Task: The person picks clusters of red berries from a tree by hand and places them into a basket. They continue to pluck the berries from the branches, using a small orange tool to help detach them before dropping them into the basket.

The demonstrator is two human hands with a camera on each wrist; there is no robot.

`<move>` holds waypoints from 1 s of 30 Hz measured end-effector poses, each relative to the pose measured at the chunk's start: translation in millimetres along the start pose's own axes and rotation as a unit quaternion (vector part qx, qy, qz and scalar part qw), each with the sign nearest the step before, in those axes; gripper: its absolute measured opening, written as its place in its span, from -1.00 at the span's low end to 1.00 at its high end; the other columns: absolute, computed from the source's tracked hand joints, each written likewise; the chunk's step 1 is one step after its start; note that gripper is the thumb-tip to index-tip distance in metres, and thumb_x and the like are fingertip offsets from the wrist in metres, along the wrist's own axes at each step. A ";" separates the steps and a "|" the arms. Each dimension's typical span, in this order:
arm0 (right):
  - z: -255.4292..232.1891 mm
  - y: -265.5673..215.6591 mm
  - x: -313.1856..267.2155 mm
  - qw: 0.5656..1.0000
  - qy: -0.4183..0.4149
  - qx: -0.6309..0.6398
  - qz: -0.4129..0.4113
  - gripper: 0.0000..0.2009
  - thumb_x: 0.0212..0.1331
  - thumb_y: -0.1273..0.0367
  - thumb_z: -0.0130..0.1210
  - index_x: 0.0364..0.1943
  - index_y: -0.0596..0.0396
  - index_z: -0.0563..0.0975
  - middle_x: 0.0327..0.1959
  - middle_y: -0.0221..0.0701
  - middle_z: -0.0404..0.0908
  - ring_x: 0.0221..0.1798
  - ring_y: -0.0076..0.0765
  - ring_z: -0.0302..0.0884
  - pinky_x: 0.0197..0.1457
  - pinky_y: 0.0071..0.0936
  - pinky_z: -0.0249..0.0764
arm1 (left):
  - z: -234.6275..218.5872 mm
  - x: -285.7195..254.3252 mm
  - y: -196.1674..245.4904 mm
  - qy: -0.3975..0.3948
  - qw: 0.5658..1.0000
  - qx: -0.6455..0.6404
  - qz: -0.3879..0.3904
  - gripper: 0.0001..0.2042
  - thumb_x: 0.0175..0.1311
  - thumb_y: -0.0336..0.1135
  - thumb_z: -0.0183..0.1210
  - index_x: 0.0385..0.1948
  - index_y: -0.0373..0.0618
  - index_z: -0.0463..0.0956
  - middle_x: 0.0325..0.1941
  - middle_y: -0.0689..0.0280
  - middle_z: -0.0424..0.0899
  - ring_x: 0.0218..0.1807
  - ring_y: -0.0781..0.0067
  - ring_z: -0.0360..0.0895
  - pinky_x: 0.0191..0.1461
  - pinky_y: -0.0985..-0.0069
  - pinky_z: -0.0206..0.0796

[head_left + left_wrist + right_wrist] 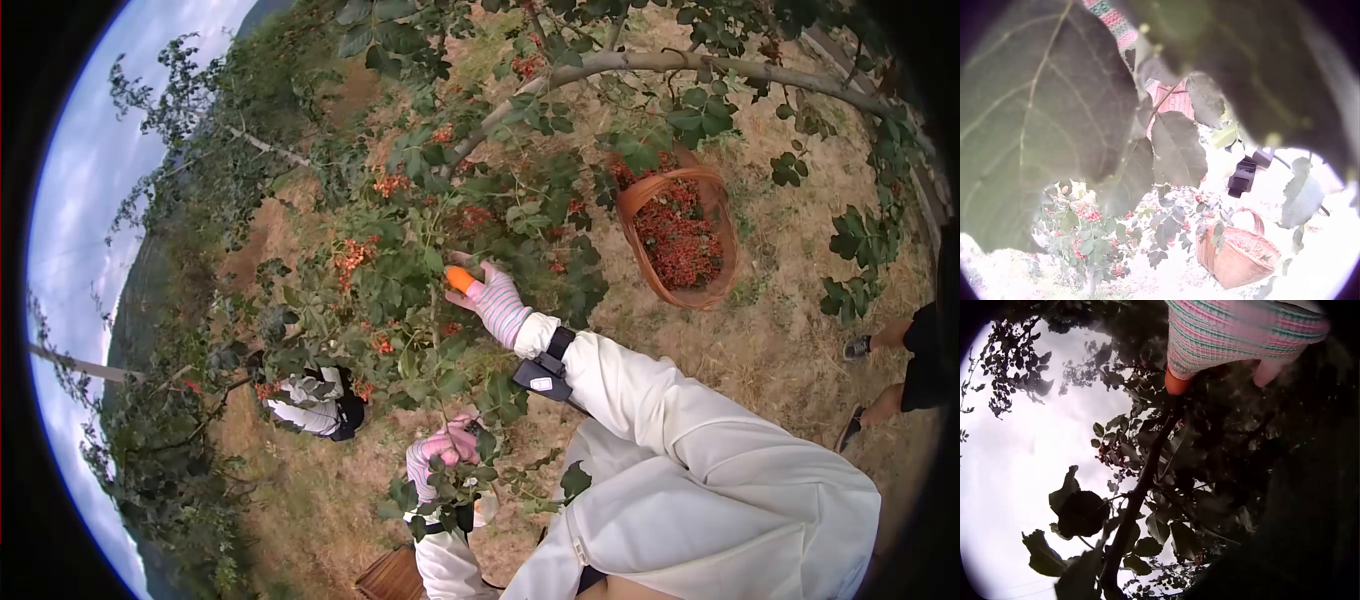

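My right hand (500, 305), in a striped pink glove with an orange cover (460, 280) on one digit, reaches into the leafy shrub. Its digits are spread apart among the leaves. In the right wrist view the orange tip (1177, 382) lies right at the upper end of a dark branch (1141, 487). Lower in the head view, my left hand (445, 450), also in a striped pink glove, curls its fingers round a thin leafy branch (437, 330). Leaves cover part of that hand and wrist. Orange-red berry clusters (352, 260) hang near both hands.
A wicker basket (640, 250) heaped with red berries stands on dry grass. A thick limb (640, 62) arches overhead. Another person (315, 403) bends behind foliage; someone's legs (885, 400) show at the right. Another woven container (390, 575) sits at the bottom edge.
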State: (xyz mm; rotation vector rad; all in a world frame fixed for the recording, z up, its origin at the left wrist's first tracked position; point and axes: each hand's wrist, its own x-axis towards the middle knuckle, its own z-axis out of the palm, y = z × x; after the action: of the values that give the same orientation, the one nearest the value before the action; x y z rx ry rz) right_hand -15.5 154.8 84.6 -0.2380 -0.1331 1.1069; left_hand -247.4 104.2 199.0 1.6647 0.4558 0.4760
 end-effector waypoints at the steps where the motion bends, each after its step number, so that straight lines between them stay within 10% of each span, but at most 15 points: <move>1: 8.4 -4.4 -6.5 0.999 0.043 0.021 -0.016 -0.16 0.04 0.38 0.20 0.31 0.18 -0.14 0.15 -0.15 0.21 0.12 -0.08 0.35 0.21 -0.11 0.38 | 2.5 2.0 2.3 -0.006 1.000 0.003 0.004 -0.75 -0.04 -0.47 0.13 -0.81 -0.13 0.25 -0.67 0.25 0.50 -0.50 0.32 0.43 0.19 0.13 0.14; 4: 3.1 -10.7 -10.7 1.000 0.001 0.008 -0.030 -0.34 0.03 0.41 0.19 0.19 0.23 0.10 0.05 -0.18 0.29 0.04 -0.13 0.39 0.20 -0.12 0.39 | -10.1 -7.6 -11.9 -0.027 0.999 -0.007 0.021 -0.76 0.13 -0.27 0.09 -0.67 -0.17 0.45 -0.59 0.23 0.57 -0.43 0.30 0.50 0.20 0.08 0.08; 7: 2.7 -12.6 -15.3 0.999 0.010 0.005 -0.042 -0.50 0.06 0.46 0.14 0.09 0.25 0.21 0.02 -0.21 0.29 -0.01 -0.20 0.40 0.18 -0.11 0.42 | -10.8 -12.6 -13.6 0.069 0.981 -0.020 -0.178 -0.78 0.11 -0.29 0.11 -0.67 -0.17 0.45 -0.58 0.24 0.57 -0.43 0.29 0.50 0.20 0.07 0.07; 9: 10.8 -16.5 -17.8 0.997 0.061 -0.028 -0.049 -0.48 0.06 0.53 0.06 0.15 0.26 0.17 0.07 -0.20 0.24 0.00 -0.22 0.40 0.15 -0.10 0.45 | 11.3 2.4 4.8 0.035 0.999 -0.023 0.004 -0.78 -0.06 -0.56 0.06 -0.80 -0.14 0.25 -0.68 0.33 0.44 -0.56 0.51 0.27 0.19 0.17 0.12; 19: 14.8 -29.3 2.4 0.970 0.196 -0.105 0.099 -0.45 0.01 0.65 -0.07 0.20 0.19 0.20 0.02 -0.10 0.35 -0.16 -0.19 0.53 -0.14 -0.34 0.63 | 2.4 -1.7 -13.3 -0.025 0.999 -0.044 0.015 -0.77 0.05 -0.43 0.12 -0.76 -0.12 0.31 -0.61 0.28 0.53 -0.47 0.44 0.39 0.23 0.14 0.05; 21: 21.2 -38.3 7.5 0.900 0.213 -0.351 0.147 -0.58 -0.03 0.57 0.05 0.02 0.24 0.36 -0.19 -0.18 0.51 -0.31 -0.25 0.57 -0.32 -0.41 0.62 | -4.6 -5.3 -22.1 -0.101 0.994 -0.017 0.023 -0.60 0.19 0.03 0.06 -0.61 -0.16 0.43 -0.51 0.23 0.59 -0.32 0.21 0.53 0.22 0.01 0.02; 26: -23.6 -30.5 29.0 0.910 0.188 -0.284 0.236 -0.86 -0.11 0.45 0.18 -0.52 0.24 0.46 -0.50 -0.30 0.56 -0.42 -0.34 0.56 -0.44 -0.41 0.53 | -19.9 -12.7 -39.6 -0.131 0.991 -0.022 0.030 -0.55 0.18 0.12 0.03 -0.55 -0.16 0.44 -0.47 0.22 0.60 -0.29 0.21 0.54 0.23 0.00 0.00; 28: -34.0 -39.2 30.1 0.762 -0.181 -0.621 -0.035 -0.85 -0.11 0.40 0.20 -0.54 0.18 0.48 -0.54 -0.40 0.54 -0.47 -0.42 0.54 -0.48 -0.39 0.46 | -12.1 -8.0 -24.3 -0.145 0.989 -0.020 0.020 -0.58 0.18 0.08 0.05 -0.58 -0.14 0.42 -0.48 0.21 0.59 -0.30 0.22 0.53 0.23 0.02 0.01; 29: -12.7 -68.8 17.7 0.510 -0.236 -0.827 0.021 -0.84 -0.10 0.37 0.21 -0.50 0.13 0.49 -0.53 -0.49 0.55 -0.49 -0.45 0.54 -0.49 -0.40 0.40 | -7.9 -16.7 -33.0 -0.087 0.994 -0.067 -0.014 -0.62 0.06 0.04 0.19 -0.64 -0.08 0.37 -0.54 0.23 0.55 -0.34 0.22 0.51 0.24 0.00 -0.02; 30: -17.5 -67.9 10.1 0.509 -0.237 -0.827 0.019 -0.84 -0.10 0.37 0.21 -0.50 0.13 0.49 -0.53 -0.49 0.55 -0.49 -0.45 0.54 -0.49 -0.40 0.40 | -7.3 -15.9 -35.4 -0.086 0.994 -0.066 -0.012 -0.62 0.06 0.04 0.19 -0.64 -0.08 0.37 -0.54 0.23 0.55 -0.34 0.22 0.51 0.24 0.00 -0.02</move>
State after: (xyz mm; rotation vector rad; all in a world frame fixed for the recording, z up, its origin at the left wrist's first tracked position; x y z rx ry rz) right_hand 51.9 132.8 84.9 -1.6661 -1.7509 0.6801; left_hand -265.7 106.4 164.0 1.5554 0.3103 0.3340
